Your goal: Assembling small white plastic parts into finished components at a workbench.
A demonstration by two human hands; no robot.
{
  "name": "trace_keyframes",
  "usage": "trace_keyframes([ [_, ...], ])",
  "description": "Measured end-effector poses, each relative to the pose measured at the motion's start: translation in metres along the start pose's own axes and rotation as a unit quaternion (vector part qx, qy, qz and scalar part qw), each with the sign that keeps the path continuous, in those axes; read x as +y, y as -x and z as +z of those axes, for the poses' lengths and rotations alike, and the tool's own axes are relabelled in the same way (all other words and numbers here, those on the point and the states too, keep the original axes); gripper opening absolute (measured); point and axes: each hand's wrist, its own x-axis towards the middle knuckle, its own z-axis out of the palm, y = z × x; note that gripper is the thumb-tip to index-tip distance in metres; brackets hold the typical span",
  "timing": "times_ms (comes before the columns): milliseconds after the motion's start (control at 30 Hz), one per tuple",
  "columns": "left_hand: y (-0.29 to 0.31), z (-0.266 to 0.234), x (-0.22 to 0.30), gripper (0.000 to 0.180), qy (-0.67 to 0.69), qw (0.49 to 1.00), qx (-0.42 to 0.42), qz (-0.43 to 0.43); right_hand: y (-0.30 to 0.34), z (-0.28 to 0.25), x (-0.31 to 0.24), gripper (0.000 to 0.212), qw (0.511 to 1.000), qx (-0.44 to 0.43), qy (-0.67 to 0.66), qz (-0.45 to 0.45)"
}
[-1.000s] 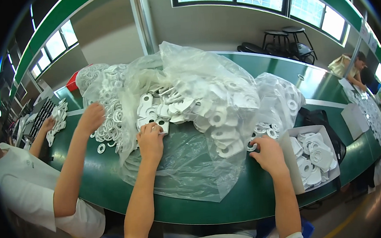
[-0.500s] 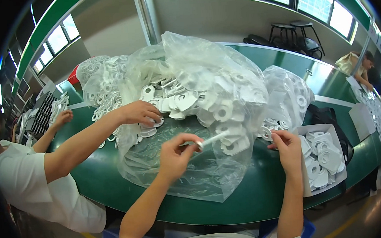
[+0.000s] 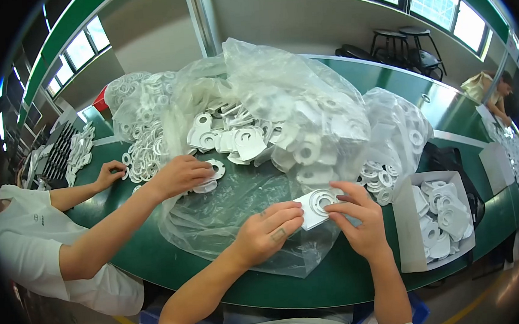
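Note:
In front of me my left hand pinches a flat white plastic plate by its left edge. My right hand has its fingers around a white ring, which lies against the plate's rounded right part. Both pieces are held above the front of a clear plastic bag. Inside that bag's mouth lies a heap of similar white plates. Several loose white rings spill from a smaller bag behind my right hand.
At my right stands an open white box holding white parts. On the left a co-worker's hand holds a white plate, beside a pile of rings. A black bag lies behind the box on the green table.
My right hand has come left from the loose rings with a ring, now against the plate. My left hand has turned the plate face up and moved right. The co-worker's hands moved too.

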Motion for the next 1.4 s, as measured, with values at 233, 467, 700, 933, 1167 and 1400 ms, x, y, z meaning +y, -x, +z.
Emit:
trace_keyframes([
  [233, -0.002, 0.004, 0.007, 0.03, -0.072, 0.995, 0.059, 0.03, 0.01, 0.009, 0.01, 0.036, 0.91, 0.115, -0.346, 0.197],
  [467, 0.004, 0.014, 0.016, 0.025, -0.065, 0.996, 0.006, 0.063, 0.013, 0.051, -0.013, 0.042, 0.784, -0.022, -0.532, 0.319],
  [700, 0.01, -0.038, 0.024, 0.024, -0.026, 0.997, 0.008, -0.072, 0.016, 0.037, 0.0, 0.036, 0.748, 0.001, -0.504, 0.432],
  [933, 0.128, -0.163, -0.086, 0.016, -0.414, 0.813, 0.172, -0.372, 0.013, 0.04, 0.002, 0.044, 0.764, -0.044, -0.469, 0.441],
  [1167, 0.154, -0.179, -0.121, 0.03, -0.423, 0.793, 0.1, -0.426, 0.013, 0.041, 0.002, 0.041, 0.775, -0.067, -0.458, 0.431],
  [1400, 0.141, -0.175, -0.106, 0.019, -0.34, 0.877, 0.069, -0.333, 0.015, 0.04, 0.002, 0.04, 0.78, -0.087, -0.461, 0.414],
])
